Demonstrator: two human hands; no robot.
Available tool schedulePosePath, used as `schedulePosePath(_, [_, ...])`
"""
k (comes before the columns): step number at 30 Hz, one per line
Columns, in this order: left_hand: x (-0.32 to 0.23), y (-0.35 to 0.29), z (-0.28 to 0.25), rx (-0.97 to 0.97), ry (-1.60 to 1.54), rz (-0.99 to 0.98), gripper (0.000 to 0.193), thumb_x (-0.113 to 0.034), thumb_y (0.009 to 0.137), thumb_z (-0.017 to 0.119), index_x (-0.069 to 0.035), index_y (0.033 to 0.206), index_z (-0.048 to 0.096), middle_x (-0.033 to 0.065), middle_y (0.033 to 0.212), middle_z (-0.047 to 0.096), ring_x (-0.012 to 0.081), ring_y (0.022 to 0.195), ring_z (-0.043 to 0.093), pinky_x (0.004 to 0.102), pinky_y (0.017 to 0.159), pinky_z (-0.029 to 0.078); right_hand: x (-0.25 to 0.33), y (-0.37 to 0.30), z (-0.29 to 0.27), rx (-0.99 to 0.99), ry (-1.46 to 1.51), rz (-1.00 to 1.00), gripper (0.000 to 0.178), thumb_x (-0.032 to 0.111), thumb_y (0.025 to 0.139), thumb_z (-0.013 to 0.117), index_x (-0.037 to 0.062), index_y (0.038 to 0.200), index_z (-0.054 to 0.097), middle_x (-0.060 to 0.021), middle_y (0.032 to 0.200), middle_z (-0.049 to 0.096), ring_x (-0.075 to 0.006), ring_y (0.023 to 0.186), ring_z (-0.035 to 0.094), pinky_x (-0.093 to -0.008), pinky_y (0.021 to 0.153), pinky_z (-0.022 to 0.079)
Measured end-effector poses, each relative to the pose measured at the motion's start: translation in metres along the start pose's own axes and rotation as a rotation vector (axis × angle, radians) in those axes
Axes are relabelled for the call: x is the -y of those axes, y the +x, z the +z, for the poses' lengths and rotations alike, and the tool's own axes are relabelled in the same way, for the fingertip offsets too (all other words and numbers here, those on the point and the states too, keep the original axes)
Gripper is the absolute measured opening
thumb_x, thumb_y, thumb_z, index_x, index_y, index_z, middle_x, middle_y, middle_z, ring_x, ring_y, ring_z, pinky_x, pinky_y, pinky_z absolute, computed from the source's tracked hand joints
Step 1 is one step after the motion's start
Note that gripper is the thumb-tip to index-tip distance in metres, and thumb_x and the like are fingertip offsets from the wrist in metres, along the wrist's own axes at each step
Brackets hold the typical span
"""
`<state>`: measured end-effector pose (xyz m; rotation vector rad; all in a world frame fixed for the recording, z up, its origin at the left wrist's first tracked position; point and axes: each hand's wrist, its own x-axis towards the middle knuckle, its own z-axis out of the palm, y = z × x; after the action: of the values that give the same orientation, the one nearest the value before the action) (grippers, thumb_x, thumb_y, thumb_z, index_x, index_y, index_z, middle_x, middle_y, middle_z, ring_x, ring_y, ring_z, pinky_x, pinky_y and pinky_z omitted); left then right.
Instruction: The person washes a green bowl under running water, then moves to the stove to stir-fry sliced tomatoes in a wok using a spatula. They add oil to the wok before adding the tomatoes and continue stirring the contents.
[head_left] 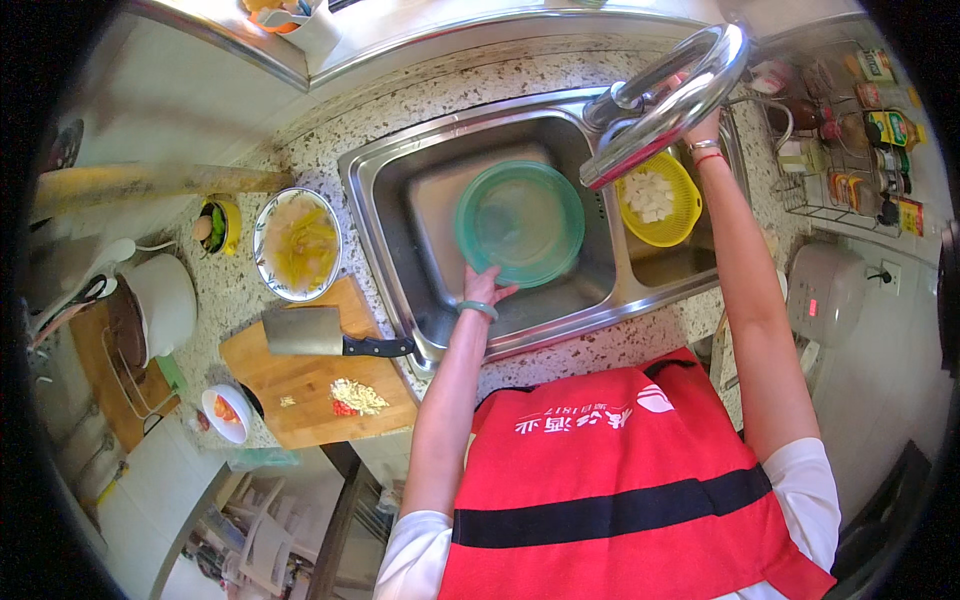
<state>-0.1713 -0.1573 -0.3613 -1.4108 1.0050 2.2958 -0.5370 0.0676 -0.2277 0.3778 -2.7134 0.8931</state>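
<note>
A round green plastic basin (570, 262) sits in the large bowl of the steel sink (430, 290). My left hand (487, 287) grips its near-left rim, with the thumb and fingers at the edge. Up at the chrome faucet (728, 60), my right hand (707, 128) reaches behind the curved spout, which hides most of its fingers. Below that hand, in the smaller sink bowl, stands a yellow colander (668, 236) of white cubes (650, 195). The spout's end is over the gap between basin and colander.
Left of the sink, a cleaver (305, 331) and chopped garlic-like bits (358, 396) lie on a wooden cutting board (300, 425). Behind it stands a patterned bowl of yellow-green strips (300, 240). A small white bowl (226, 428) is nearby. Wire racks with jars (850, 140) hang at right.
</note>
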Motion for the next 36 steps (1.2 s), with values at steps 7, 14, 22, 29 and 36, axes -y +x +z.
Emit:
schedulePosePath(7, [0.001, -0.002, 0.001, -0.011, -0.016, 0.006, 0.040, -0.001, 0.087, 0.048, -0.014, 0.122, 0.035, 0.0134, 0.109, 0.057, 0.0284, 0.082, 0.065, 0.0392, 0.059, 0.060, 0.013, -0.004, -0.005, 0.036, 0.192, 0.118, 0.028, 0.026, 0.088, 0.057, 0.0015, 0.097, 0.066, -0.0106, 0.078, 0.069, -0.0179, 0.069, 0.068, -0.0280, 0.064, 0.051])
schedulePosePath(14, [-0.001, 0.001, -0.002, -0.030, -0.059, -0.016, 0.039, 0.000, 0.086, 0.050, -0.013, 0.119, 0.034, 0.0148, 0.108, 0.056, 0.0311, 0.081, 0.064, 0.0417, 0.059, 0.060, 0.014, -0.013, -0.008, 0.062, 0.409, 0.224, 0.031, 0.028, 0.091, 0.057, 0.0010, 0.101, 0.066, -0.0100, 0.086, 0.070, -0.0144, 0.069, 0.067, -0.0268, 0.064, 0.051])
schedulePosePath(22, [0.017, 0.029, -0.020, -0.014, -0.060, -0.072, 0.042, -0.001, 0.087, 0.051, -0.014, 0.122, 0.033, 0.0161, 0.111, 0.054, 0.0331, 0.084, 0.063, 0.0431, 0.057, 0.060, 0.045, -0.069, -0.037, 0.107, 0.238, 0.270, 0.032, 0.026, 0.093, 0.054, 0.0051, 0.115, 0.062, -0.0084, 0.103, 0.067, -0.0120, 0.092, 0.063, -0.0236, 0.077, 0.048])
schedulePosePath(29, [0.031, 0.041, -0.024, -0.117, -0.018, -0.109, 0.038, -0.005, 0.089, 0.052, -0.016, 0.122, 0.035, 0.0159, 0.111, 0.055, 0.0335, 0.083, 0.064, 0.0451, 0.057, 0.060, 0.086, -0.198, -0.064, 0.362, 0.267, 0.142, 0.019, 0.012, 0.091, 0.052, 0.0067, 0.101, 0.067, -0.0113, 0.100, 0.066, -0.0248, 0.093, 0.063, -0.0331, 0.083, 0.048])
schedulePosePath(36, [0.036, 0.050, -0.024, -0.263, 0.111, -0.027, 0.034, -0.011, 0.090, 0.055, -0.012, 0.120, 0.040, 0.0156, 0.113, 0.056, 0.0341, 0.088, 0.063, 0.0467, 0.057, 0.059, 0.119, -0.305, -0.105, 0.488, 0.248, 0.078, 0.023, 0.009, 0.090, 0.053, 0.0036, 0.111, 0.060, -0.0144, 0.104, 0.064, -0.0277, 0.095, 0.061, -0.0353, 0.083, 0.048])
